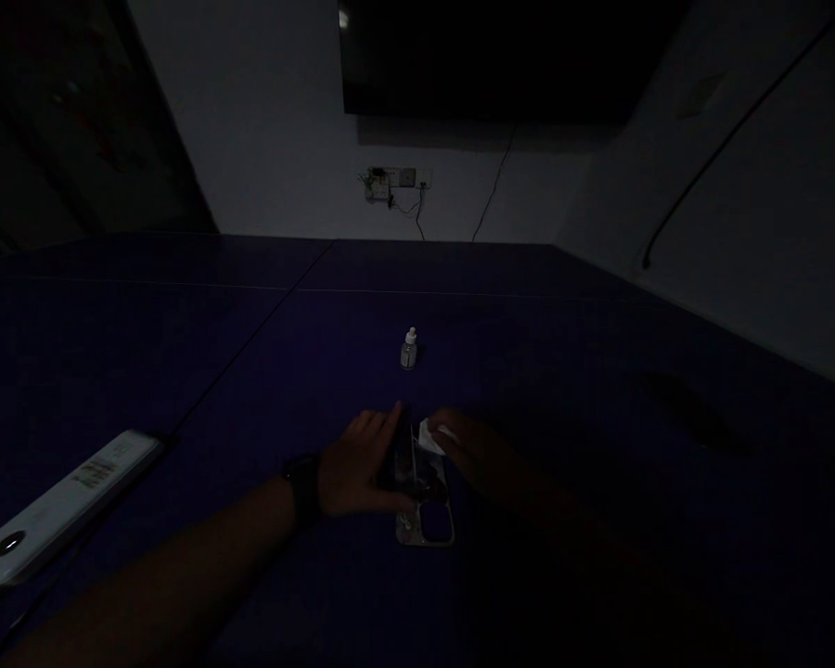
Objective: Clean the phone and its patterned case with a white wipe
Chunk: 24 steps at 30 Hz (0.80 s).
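A patterned phone case (pixel 408 531) with a large camera cutout at its near end lies on the dark blue surface. My left hand (pixel 362 468), a black watch on its wrist, lies along the case's left side. Its thumb stretches over the lower part of the case, and its fingers reach forward, spread from the thumb. My right hand (pixel 473 450) is closed on a white tissue (pixel 430 437) at the case's far right part. The dim light hides most of the right fingers. Beyond both hands stands a small dropper bottle (pixel 408 354) with a white top.
A long white box (pixel 70 501) lies at the left. To the right is a dark flat object (pixel 692 408), too dim to name. At the back are a wall with sockets and cables (pixel 400 179) and a large black screen (pixel 515 60).
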Available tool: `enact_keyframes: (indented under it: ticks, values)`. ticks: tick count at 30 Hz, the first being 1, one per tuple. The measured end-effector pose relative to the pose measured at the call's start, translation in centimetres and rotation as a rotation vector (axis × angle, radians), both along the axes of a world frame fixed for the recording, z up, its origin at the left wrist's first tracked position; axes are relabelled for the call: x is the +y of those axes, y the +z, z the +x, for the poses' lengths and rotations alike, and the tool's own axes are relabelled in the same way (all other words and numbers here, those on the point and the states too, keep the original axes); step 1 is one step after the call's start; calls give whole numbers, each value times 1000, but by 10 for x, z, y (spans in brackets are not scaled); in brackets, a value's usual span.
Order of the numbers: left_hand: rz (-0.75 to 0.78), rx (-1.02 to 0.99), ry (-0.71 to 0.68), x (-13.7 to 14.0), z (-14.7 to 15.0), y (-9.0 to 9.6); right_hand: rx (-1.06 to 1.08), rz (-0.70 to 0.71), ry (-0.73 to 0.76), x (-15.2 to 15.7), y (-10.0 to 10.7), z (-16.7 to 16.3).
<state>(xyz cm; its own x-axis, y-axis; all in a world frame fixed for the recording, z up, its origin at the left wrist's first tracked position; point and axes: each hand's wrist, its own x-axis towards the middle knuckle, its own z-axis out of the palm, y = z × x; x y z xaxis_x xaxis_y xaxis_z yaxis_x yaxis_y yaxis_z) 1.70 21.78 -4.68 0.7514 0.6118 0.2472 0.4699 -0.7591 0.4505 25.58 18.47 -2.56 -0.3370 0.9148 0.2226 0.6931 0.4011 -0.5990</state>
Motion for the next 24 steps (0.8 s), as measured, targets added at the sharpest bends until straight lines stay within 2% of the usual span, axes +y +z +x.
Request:
enact_keyframes:
  ticks: [3,5,10,17,22,24]
  values:
    - [48,29,-129,3,-4,-5,-154,55,64,0,-2,0]
    - [60,32,-165,3,-6,-9,-213,77,93,-1,-3,4]
    - [72,49,-74,0,-7,-15,-303,122,135,-1,-4,9]
    - [79,72,-68,-1,-5,-15,-396,120,41,10,-3,-22]
    - [59,99,-58,0,-3,-11,-401,137,204,8,-2,-19]
    - [63,128,-55,0,-3,-9,-453,135,182,9,-2,-14]
